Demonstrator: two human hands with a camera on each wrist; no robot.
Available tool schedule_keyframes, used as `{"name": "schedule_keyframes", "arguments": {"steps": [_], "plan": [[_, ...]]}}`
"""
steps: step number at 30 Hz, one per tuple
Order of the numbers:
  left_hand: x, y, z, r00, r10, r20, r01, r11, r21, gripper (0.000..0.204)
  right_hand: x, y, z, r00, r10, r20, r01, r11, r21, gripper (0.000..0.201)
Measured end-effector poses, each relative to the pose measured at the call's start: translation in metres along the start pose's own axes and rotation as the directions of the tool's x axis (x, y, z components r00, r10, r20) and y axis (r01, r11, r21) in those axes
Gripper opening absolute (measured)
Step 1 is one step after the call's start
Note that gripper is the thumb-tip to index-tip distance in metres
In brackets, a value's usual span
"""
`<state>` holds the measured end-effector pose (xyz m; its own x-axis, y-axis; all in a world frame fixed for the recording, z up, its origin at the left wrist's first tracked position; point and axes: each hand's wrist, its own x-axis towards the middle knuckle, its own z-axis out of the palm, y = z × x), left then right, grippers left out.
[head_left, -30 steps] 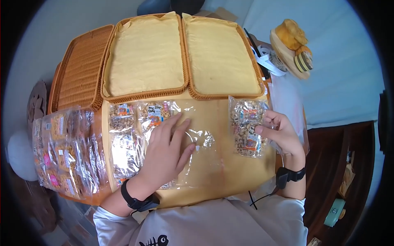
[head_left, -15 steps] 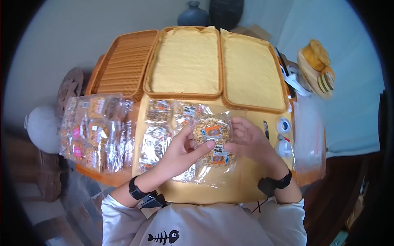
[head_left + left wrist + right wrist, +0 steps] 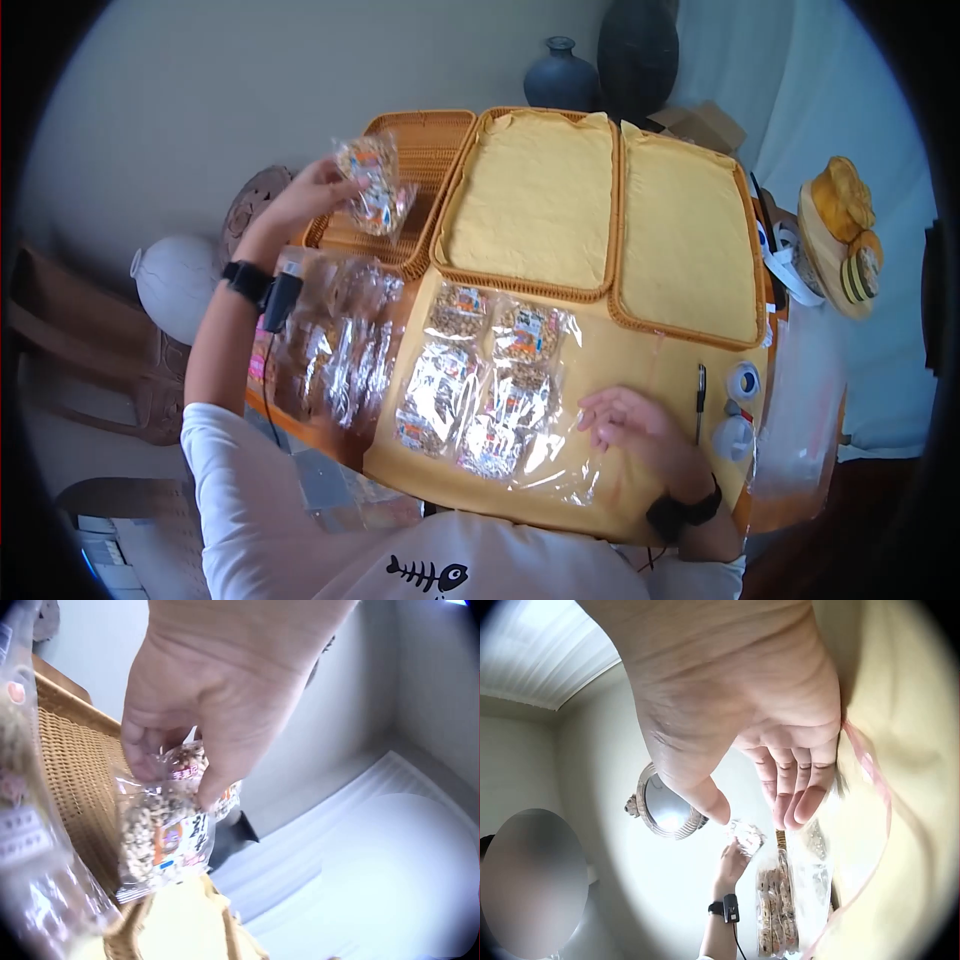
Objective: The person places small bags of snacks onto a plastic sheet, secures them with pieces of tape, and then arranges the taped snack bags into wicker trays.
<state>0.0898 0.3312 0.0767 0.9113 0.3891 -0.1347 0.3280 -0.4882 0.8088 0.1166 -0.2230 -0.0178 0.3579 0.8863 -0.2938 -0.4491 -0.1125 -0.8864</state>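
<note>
My left hand (image 3: 305,205) pinches a clear packet of puffed, nut-like snack pieces (image 3: 373,190) with an orange-and-white label. The packet is held up over the bare wicker basket (image 3: 430,150) at the back left. In the left wrist view, thumb and fingers grip the packet (image 3: 157,840) by its upper part, and a second piece shows behind it. My right hand (image 3: 637,430) holds nothing, its fingers loosely bent above the yellow sheet. Just left of it lie similar snack packets (image 3: 525,335) in clear, shiny plastic, set in two columns.
Two wicker baskets lined with yellow cloth (image 3: 545,200) (image 3: 685,240) stand along the back. More bagged snacks (image 3: 335,345) crowd the left table edge. On the right are a black pen (image 3: 700,395), a roll of tape (image 3: 743,381) and clear plastic bags (image 3: 795,430).
The snack packet went from the right hand to both hands at the middle, then into the left hand alone, up and left over the wicker basket. The right hand let go and stayed right.
</note>
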Motion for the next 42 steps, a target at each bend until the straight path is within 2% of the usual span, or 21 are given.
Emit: {"name": "schedule_keyframes", "arguments": {"steps": [1,3,4,5,7,10,13,17,18,22,25,26,29,32,35,38,42], "plan": [[0.011,-0.005,0.002,0.998,-0.050,0.034,0.049,0.998,0.043,0.054,0.001,0.003,-0.001,1.000,-0.004,0.006,0.004,1.000,0.004,0.041],[0.022,-0.016,0.014,0.987,-0.066,0.146,0.075,0.996,-0.054,0.060,0.001,0.009,-0.004,1.000,0.001,0.013,-0.001,1.000,0.015,0.040],[0.026,-0.013,0.019,0.960,-0.266,0.086,0.263,0.964,0.045,0.066,0.001,0.003,-0.002,0.999,0.036,-0.002,-0.036,0.998,0.047,0.040],[0.026,-0.012,0.022,0.938,-0.315,0.147,0.320,0.947,-0.015,0.070,0.002,0.004,-0.003,0.999,0.038,-0.005,-0.037,0.998,0.055,0.040],[0.025,-0.010,0.021,0.867,-0.387,0.314,0.424,0.904,-0.058,0.063,0.003,0.007,-0.005,0.999,0.048,-0.011,-0.047,0.996,0.070,0.040],[0.031,-0.019,0.015,0.827,-0.407,0.388,0.456,0.889,-0.037,0.061,0.004,0.011,-0.008,0.998,0.055,0.008,-0.055,0.998,0.041,0.040],[0.039,-0.024,0.012,0.880,-0.373,0.295,0.393,0.919,-0.010,0.062,0.003,0.013,-0.008,0.999,0.040,0.001,-0.040,0.998,0.044,0.041],[0.059,-0.058,0.010,0.824,-0.355,0.441,0.470,0.864,-0.182,0.062,0.002,0.012,-0.009,0.997,0.064,-0.031,-0.062,0.995,0.072,0.040],[0.061,-0.065,0.011,0.846,-0.326,0.421,0.444,0.869,-0.220,0.061,0.002,0.010,-0.008,0.998,0.055,-0.039,-0.053,0.997,0.061,0.039],[0.054,-0.050,0.023,0.870,-0.207,0.447,0.376,0.866,-0.330,0.059,0.003,0.011,-0.006,0.997,0.056,-0.047,-0.053,0.997,0.061,0.038],[0.055,-0.045,0.031,0.902,-0.184,0.391,0.320,0.893,-0.317,0.060,0.002,0.015,-0.011,0.998,0.055,-0.016,-0.053,0.995,0.082,0.041],[0.051,-0.036,0.035,0.903,-0.237,0.358,0.334,0.912,-0.239,0.065,0.002,0.014,-0.011,0.998,0.055,-0.016,-0.053,0.996,0.077,0.041],[0.038,-0.006,0.036,0.886,-0.398,0.238,0.355,0.912,0.204,0.079,0.002,0.013,-0.009,0.999,0.049,-0.019,-0.048,0.997,0.061,0.040],[0.041,-0.013,0.031,0.861,-0.446,0.245,0.356,0.872,0.337,0.083,0.001,0.010,-0.008,0.999,0.044,-0.022,-0.043,0.998,0.042,0.039],[0.034,-0.003,0.029,0.808,-0.522,0.274,0.405,0.829,0.385,0.082,0.002,0.011,-0.008,0.999,0.039,-0.021,-0.038,0.998,0.046,0.038],[0.029,-0.009,0.027,0.847,-0.453,0.279,0.371,0.879,0.301,0.081,0.002,0.014,-0.009,1.000,0.024,-0.012,-0.023,0.999,0.039,0.039],[0.025,-0.013,0.030,0.864,-0.358,0.355,0.276,0.925,0.261,0.078,0.002,0.016,-0.008,0.999,-0.014,-0.043,0.016,0.999,0.042,0.033]]}}
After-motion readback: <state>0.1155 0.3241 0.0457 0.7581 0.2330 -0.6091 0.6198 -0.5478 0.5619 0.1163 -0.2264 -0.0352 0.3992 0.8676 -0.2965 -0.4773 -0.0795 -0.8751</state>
